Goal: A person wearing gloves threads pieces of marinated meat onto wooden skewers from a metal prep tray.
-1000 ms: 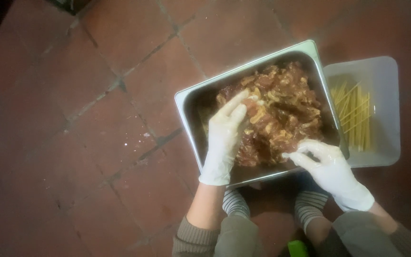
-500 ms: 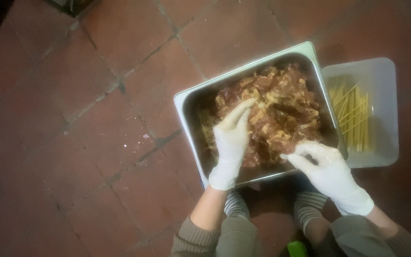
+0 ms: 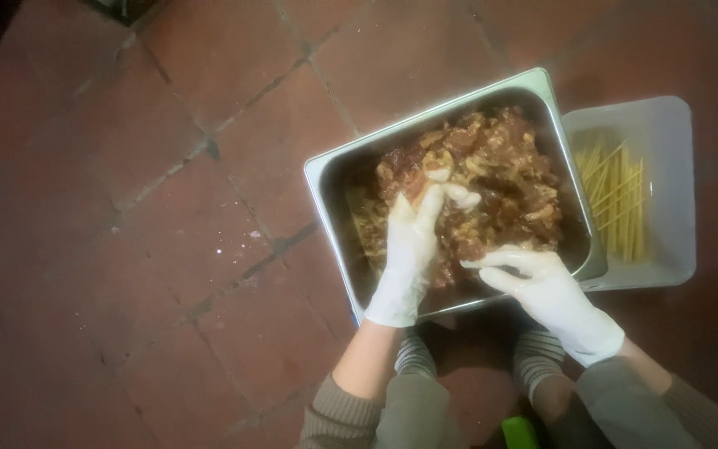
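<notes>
Seen from above, a deep rectangular steel pan (image 3: 326,179) sits on a floor of reddish-brown tiles (image 3: 168,208), turned at a slight angle. It is filled with chunks of marinated meat (image 3: 500,183), brown and glossy with sauce, piled thickest toward the far right of the pan. Both of the person's hands wear white gloves and are inside the pan. The left hand (image 3: 409,249) lies open and stretched flat over the meat near the pan's middle, fingers extended and smeared with marinade, not closed around anything. The right hand (image 3: 542,283) rests at the near right edge of the pan, fingers loosely curled and touching the meat; whether it grips a piece cannot be told. Just beside the pan's right side stands a pale plastic tub (image 3: 675,166) holding a loose bundle of thin wooden skewers (image 3: 617,208) lying lengthwise. Striped socks (image 3: 533,362) show below the pan.
</notes>
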